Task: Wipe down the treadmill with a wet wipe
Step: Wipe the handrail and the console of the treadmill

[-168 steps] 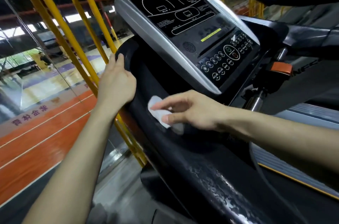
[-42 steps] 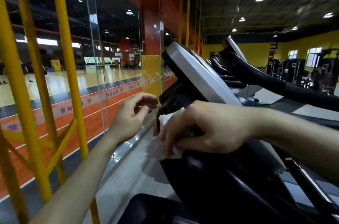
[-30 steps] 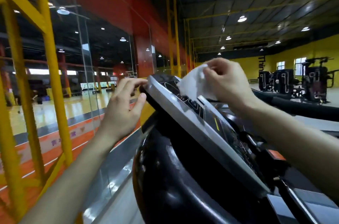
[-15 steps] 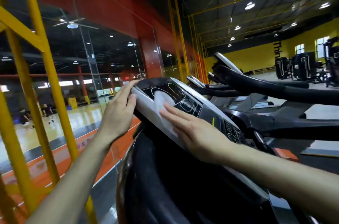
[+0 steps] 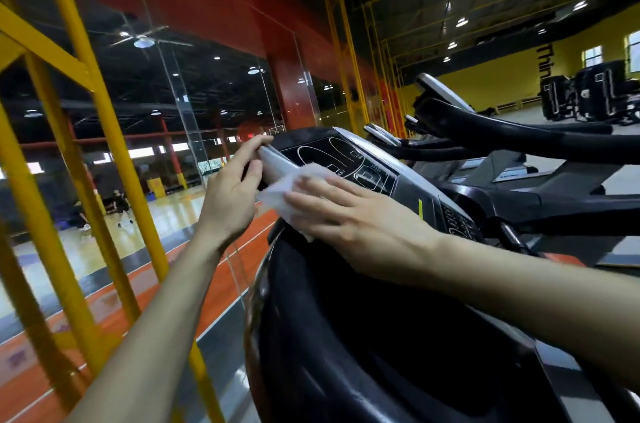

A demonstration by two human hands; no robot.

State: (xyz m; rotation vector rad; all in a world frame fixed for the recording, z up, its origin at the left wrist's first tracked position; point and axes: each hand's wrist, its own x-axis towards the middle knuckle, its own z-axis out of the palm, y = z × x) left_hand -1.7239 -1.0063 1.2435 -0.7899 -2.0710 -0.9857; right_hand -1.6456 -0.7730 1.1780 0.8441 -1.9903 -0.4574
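- Moved since half a second back: right hand (image 5: 356,214) and wipe (image 5: 294,183), down from the screen of the console (image 5: 367,169) to its near left rim.
- Right hand flat on the wipe, fingers straight and spread, pressing it onto the console's silver edge. One corner of the wipe overhanging that rim on the left.
- Left hand (image 5: 232,194) curled round the far left corner of the console, thumb on the near side, fingers over the top, gripping there as before.
- On the console's screen, white oval outlines with small boxes, print too small to read.
- Right of the screen, a yellow sticker (image 5: 420,207), writing unreadable, then a keypad (image 5: 457,223) with blurred labels.
- Below the console, the treadmill (image 5: 346,336), its housing black and glossy.
- Far beyond the console to the right, black letters "Thin" (image 5: 547,62) on a yellow wall, the rest hidden.
- Left of the console, a yellow frame (image 5: 114,131). Past it an orange floor (image 5: 221,270) with purple marks too blurred to read.
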